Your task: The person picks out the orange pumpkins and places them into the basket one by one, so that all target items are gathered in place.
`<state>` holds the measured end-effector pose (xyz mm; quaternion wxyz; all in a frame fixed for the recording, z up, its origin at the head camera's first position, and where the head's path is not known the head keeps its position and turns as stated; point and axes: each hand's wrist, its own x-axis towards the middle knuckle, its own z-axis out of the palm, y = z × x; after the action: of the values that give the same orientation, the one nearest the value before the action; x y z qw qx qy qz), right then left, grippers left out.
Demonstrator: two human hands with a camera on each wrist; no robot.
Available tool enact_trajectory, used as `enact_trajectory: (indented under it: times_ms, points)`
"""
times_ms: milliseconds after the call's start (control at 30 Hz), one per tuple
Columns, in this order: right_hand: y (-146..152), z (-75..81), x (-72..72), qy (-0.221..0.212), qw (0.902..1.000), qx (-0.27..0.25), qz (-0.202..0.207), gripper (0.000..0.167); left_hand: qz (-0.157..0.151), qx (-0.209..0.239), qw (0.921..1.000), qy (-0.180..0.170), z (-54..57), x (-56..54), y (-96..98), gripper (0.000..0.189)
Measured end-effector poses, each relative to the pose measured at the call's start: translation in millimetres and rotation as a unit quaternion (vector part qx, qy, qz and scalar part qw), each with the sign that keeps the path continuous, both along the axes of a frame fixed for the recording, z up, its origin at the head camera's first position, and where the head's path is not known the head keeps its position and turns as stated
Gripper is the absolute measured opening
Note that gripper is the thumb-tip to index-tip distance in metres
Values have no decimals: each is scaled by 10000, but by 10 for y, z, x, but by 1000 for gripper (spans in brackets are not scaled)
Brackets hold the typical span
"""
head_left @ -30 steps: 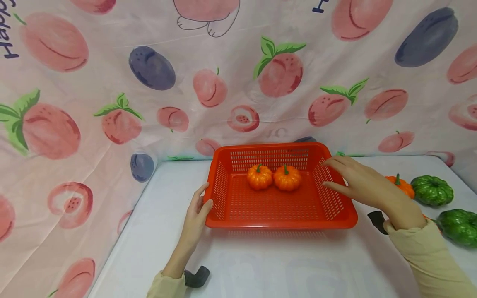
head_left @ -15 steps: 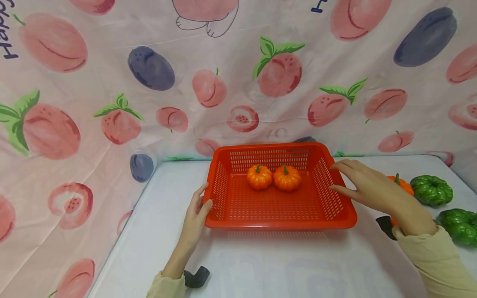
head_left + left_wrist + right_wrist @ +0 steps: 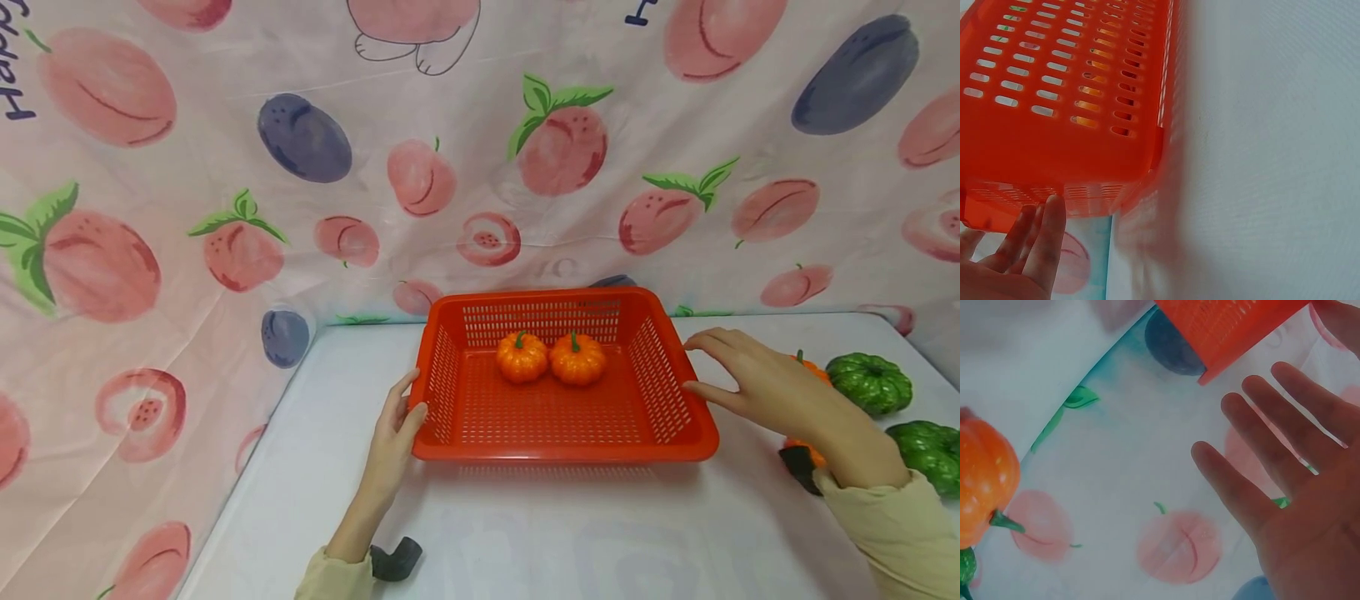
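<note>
A red slotted plastic basket point(image 3: 562, 452) holds two small orange pumpkins, a left one point(image 3: 522, 358) and a right one point(image 3: 578, 360). My left hand point(image 3: 392, 429) is at the basket's left end. Its thumb overlaps the rim, and in the left wrist view straight fingers point(image 3: 1047, 244) reach up to the outer wall. My right hand point(image 3: 772, 387) is beside the right end, thumb and fingertips close to the rim. In the right wrist view its fingers are extended and spread, with nothing in the palm point(image 3: 1316, 550).
Right of the basket, two green pumpkins, one behind point(image 3: 870, 383) and one in front point(image 3: 928, 457), sit on the white table point(image 3: 300, 500). Beside them are orange pumpkins point(image 3: 985, 481), partly hidden by the right arm. A fruit-print cloth point(image 3: 450, 108) hangs behind. Black pieces are at both cuffs.
My right hand has drawn back to the right, from over the basket's right wall to just outside its rim. The left hand, basket and pumpkins inside stay put.
</note>
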<state>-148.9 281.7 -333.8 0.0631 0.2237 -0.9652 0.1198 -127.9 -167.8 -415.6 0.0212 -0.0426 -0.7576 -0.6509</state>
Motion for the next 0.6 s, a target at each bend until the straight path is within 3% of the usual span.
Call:
enact_trajectory:
  times_ms: [267, 433, 600]
  points:
    - [78, -21, 33, 124, 9999, 36, -19, 52, 29, -25, 10000, -19, -3, 0, -2, 52]
    - [102, -13, 58, -185, 9994, 134, -272, 54, -3, 25, 10000, -23, -9, -3, -1, 52]
    - [137, -7, 82, -168, 9993, 148, -289, 53, -28, 60, 10000, -7, -3, -7, -1, 52]
